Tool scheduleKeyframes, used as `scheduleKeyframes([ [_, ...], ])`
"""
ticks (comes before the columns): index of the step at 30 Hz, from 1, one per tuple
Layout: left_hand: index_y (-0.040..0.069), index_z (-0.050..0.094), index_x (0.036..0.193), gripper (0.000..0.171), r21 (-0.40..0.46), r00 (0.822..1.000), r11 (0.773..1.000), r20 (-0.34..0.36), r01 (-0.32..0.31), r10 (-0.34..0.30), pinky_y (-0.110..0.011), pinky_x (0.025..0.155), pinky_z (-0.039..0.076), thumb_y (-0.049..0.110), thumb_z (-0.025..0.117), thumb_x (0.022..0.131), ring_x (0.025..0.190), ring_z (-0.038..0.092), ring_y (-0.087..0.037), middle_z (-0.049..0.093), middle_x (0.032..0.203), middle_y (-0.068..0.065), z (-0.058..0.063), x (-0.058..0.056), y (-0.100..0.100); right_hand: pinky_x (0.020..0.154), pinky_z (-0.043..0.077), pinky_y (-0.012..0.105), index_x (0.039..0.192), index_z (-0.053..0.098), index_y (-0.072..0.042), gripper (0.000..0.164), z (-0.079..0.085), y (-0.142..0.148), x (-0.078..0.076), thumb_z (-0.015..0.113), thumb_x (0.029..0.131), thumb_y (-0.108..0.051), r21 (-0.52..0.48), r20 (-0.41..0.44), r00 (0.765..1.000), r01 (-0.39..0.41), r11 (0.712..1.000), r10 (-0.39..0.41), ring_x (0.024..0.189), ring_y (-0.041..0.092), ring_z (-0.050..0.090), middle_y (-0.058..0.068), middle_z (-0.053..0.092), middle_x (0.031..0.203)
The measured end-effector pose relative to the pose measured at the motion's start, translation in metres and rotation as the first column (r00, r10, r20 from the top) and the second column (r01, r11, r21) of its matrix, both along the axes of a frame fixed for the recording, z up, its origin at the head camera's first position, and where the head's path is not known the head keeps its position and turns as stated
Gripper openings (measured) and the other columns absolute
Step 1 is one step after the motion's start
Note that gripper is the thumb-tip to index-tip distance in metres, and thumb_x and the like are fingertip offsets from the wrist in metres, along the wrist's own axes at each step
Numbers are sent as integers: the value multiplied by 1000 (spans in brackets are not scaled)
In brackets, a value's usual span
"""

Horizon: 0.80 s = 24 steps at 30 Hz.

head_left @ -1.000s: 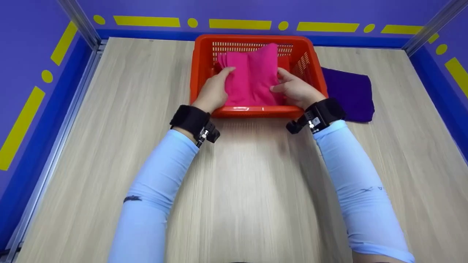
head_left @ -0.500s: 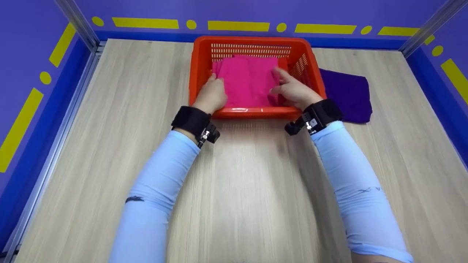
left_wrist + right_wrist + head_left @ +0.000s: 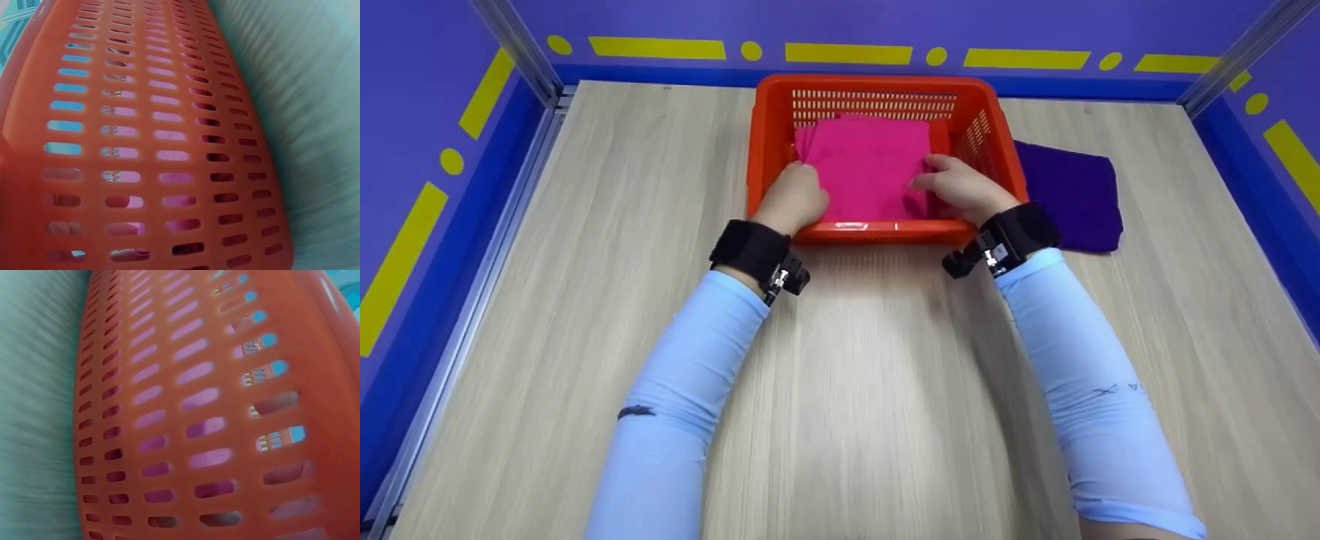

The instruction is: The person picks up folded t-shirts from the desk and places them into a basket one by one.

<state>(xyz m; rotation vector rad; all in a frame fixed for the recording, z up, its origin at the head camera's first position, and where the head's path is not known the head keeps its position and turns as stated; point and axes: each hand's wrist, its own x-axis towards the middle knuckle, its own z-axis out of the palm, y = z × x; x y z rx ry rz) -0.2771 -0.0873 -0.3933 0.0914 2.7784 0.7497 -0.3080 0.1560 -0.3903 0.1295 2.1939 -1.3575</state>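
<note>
A folded pink cloth (image 3: 870, 169) lies in a red-orange plastic basket (image 3: 877, 231), its layers showing at the left edge. My left hand (image 3: 793, 196) reaches over the near left corner of the basket, bent down against that edge with its fingertips hidden. On the other side my right hand (image 3: 966, 186) pinches the cloth's right edge, thumb side over the top and other fingers out of sight. Both wrist views are filled by the slotted basket wall (image 3: 146, 163), with pink cloth (image 3: 194, 402) showing through the slots.
A folded purple cloth (image 3: 1069, 195) lies on the wood-grain table (image 3: 855, 390) just right of the basket. Something red (image 3: 939, 137) shows inside the basket beside the pink cloth. Blue panels (image 3: 840, 15) with yellow marks enclose the back and sides.
The pink cloth, raised and creased at its far edge a second ago, has dropped flat in the basket. My left hand has turned down along its edge; the right shifted slightly.
</note>
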Motion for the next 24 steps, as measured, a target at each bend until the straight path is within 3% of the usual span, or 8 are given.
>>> scheduleKeyframes([
  [10,-9,61,127,36,19,1000,1000,-8,-21,21,-37,102,45,9,47,99,114,52,-30,53,136,-23,0,0,0,117,32,51,163,11,-7,76,0,0,0,55,102,-20,19,-2,1000,-8,1000,8,145,27,27,10,15,167],
  [12,-8,59,133,39,63,997,997,-53,-46,49,-36,104,45,9,47,100,121,53,-31,50,141,-23,0,1,0,117,33,51,163,13,-7,75,1,0,-1,56,103,-21,26,-1,1000,-5,1000,6,144,28,28,11,17,166],
  [14,-5,59,135,39,123,986,990,-143,-69,87,-35,109,42,8,48,100,129,51,-31,48,145,-23,0,3,0,117,33,50,163,14,-7,75,1,-1,-1,56,102,-21,30,1,1000,-1,1000,1,142,27,30,10,19,165],
  [16,-2,61,134,37,205,958,975,-255,-82,135,-33,113,39,6,50,100,136,47,-30,46,148,-20,-1,6,0,117,33,49,163,15,-7,74,1,-1,-1,56,103,-22,31,3,1000,3,1000,-3,142,27,30,10,20,164],
  [19,3,66,126,31,290,892,955,-412,-66,187,-29,116,33,5,51,99,144,39,-30,47,149,-17,-2,12,-1,117,34,49,163,17,-7,73,1,0,-1,56,102,-22,35,-1,1000,4,999,-4,141,26,31,10,21,164],
  [22,2,66,127,31,302,836,952,-510,-47,203,-27,119,28,4,52,99,150,30,-31,46,150,-16,-4,18,-6,116,35,49,162,18,-6,73,0,0,-1,56,102,-21,35,-6,1000,3,999,-3,141,26,31,11,20,165],
  [24,1,61,134,36,292,808,955,-549,-54,213,-29,121,23,4,53,99,151,24,-33,43,152,-17,-5,20,-11,116,35,48,162,18,-5,73,-1,0,-1,57,102,-21,36,-7,1000,4,999,-4,141,26,31,11,21,164],
])
